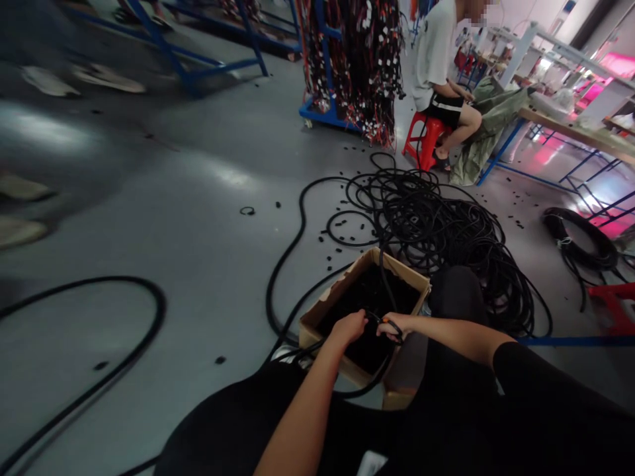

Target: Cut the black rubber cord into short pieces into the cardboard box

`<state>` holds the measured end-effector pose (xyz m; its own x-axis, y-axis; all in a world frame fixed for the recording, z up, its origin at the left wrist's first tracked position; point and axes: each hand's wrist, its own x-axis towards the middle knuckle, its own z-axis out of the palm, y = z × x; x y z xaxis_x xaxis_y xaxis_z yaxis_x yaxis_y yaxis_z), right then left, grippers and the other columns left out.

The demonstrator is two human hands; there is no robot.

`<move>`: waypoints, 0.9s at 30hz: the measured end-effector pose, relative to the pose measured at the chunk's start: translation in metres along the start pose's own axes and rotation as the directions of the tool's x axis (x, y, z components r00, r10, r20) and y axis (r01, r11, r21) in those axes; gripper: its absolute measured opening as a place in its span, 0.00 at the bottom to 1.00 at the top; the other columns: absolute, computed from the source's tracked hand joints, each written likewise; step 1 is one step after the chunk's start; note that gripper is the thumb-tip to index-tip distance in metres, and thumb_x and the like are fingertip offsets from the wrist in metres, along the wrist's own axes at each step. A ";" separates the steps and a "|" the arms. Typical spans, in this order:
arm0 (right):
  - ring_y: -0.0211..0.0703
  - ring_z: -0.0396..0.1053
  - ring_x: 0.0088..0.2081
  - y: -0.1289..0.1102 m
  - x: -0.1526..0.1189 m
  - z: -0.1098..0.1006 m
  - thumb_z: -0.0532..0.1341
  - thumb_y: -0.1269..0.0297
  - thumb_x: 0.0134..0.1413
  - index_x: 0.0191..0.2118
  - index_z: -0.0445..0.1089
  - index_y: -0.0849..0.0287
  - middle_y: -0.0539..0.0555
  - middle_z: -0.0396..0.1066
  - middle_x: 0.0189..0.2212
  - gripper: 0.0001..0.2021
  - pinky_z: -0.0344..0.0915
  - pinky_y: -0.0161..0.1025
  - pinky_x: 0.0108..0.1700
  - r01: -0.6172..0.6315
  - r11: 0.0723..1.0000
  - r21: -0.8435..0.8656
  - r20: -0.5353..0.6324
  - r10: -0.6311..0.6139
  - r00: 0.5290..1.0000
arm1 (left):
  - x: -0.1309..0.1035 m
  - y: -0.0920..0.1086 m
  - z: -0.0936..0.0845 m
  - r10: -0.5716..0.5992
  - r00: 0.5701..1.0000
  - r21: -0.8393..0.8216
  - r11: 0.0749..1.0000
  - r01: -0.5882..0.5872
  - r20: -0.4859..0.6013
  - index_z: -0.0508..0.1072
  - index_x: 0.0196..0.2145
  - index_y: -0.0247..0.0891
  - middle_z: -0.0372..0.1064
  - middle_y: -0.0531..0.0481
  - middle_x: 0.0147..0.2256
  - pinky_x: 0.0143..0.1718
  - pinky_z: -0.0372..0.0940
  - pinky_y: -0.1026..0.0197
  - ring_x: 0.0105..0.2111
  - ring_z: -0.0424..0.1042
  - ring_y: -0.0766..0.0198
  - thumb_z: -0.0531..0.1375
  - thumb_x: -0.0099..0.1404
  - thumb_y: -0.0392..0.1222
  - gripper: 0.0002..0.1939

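Observation:
Over an open cardboard box (325, 305), both of my hands work close together. My left hand (351, 328) is closed in a pinch on a black cable (381, 264), whose held part is small and dark against the box's contents. A few centimetres to the right, my right hand (397, 326) is wrapped round black-handled scissors (398, 335) with a bit of orange near the pivot. The scissors' tips point toward my left fingers; whether they touch the cable I cannot tell. Dark small pieces fill the box beneath, too dim to make out singly.
A large tangle of black cable (436, 218) covers the floor ahead. Short black pieces lie scattered. A tied cable coil (580, 238) is at right, a rack of wire harnesses (357, 66) behind. A person sits on a red stool (425, 139); other people's shoes (106, 77) show left.

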<state>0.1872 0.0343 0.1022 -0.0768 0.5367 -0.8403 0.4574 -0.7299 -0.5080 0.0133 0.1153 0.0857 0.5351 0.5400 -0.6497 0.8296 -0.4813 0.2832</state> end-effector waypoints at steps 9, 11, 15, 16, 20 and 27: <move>0.36 0.59 0.14 0.017 0.023 -0.003 0.62 0.76 0.74 0.30 0.69 0.56 0.45 0.61 0.13 0.17 0.56 0.28 0.18 0.019 0.999 -0.027 0.020 -0.019 1.000 | 0.008 -0.010 0.014 -0.063 0.998 -0.090 0.994 0.063 0.001 0.82 0.67 0.44 0.86 0.33 0.67 0.66 0.80 0.46 0.68 0.86 0.42 0.58 0.91 0.46 0.17; 0.36 0.63 0.16 0.018 0.026 -0.007 0.60 0.75 0.78 0.36 0.70 0.56 0.43 0.64 0.16 0.13 0.60 0.28 0.20 0.043 0.999 0.013 0.021 -0.043 0.999 | 0.009 -0.011 0.011 -0.074 0.997 -0.109 0.991 0.072 -0.018 0.81 0.67 0.41 0.85 0.31 0.67 0.67 0.79 0.48 0.69 0.86 0.42 0.57 0.91 0.46 0.18; 0.38 0.72 0.22 0.017 0.028 -0.012 0.58 0.76 0.81 0.46 0.69 0.56 0.43 0.71 0.23 0.08 0.69 0.30 0.26 0.072 0.992 0.099 0.040 -0.076 0.996 | 0.009 -0.008 0.003 -0.081 0.993 -0.141 0.988 0.068 -0.085 0.80 0.67 0.30 0.81 0.24 0.69 0.70 0.76 0.51 0.71 0.84 0.43 0.54 0.92 0.43 0.20; 0.38 0.74 0.23 0.017 0.028 -0.012 0.58 0.77 0.81 0.47 0.68 0.56 0.44 0.72 0.25 0.08 0.70 0.30 0.27 0.079 0.990 0.113 0.041 -0.085 0.996 | 0.008 -0.008 0.001 -0.079 0.992 -0.147 0.987 0.064 -0.101 0.79 0.67 0.30 0.81 0.24 0.69 0.70 0.75 0.52 0.71 0.83 0.44 0.52 0.93 0.43 0.21; 0.35 0.72 0.25 0.013 0.031 -0.012 0.60 0.80 0.76 0.48 0.68 0.56 0.43 0.72 0.27 0.10 0.69 0.27 0.29 0.125 0.984 0.129 0.016 -0.128 0.992 | 0.001 -0.004 -0.005 -0.067 0.989 -0.164 0.986 0.045 -0.134 0.77 0.72 0.40 0.83 0.33 0.69 0.66 0.77 0.52 0.69 0.84 0.46 0.50 0.95 0.49 0.23; 0.35 0.69 0.25 0.013 0.039 -0.018 0.65 0.78 0.69 0.43 0.66 0.55 0.43 0.70 0.26 0.11 0.66 0.27 0.28 0.145 0.988 0.058 -0.012 -0.145 0.989 | -0.002 0.008 -0.002 -0.055 0.993 -0.165 0.986 0.036 -0.108 0.79 0.65 0.34 0.83 0.29 0.68 0.67 0.77 0.53 0.68 0.85 0.45 0.50 0.94 0.47 0.22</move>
<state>0.2056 0.0537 0.0662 -0.1315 0.6419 -0.7554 0.3894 -0.6673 -0.6349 0.0195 0.1119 0.0904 0.5031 0.6368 -0.5843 0.8634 -0.3408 0.3720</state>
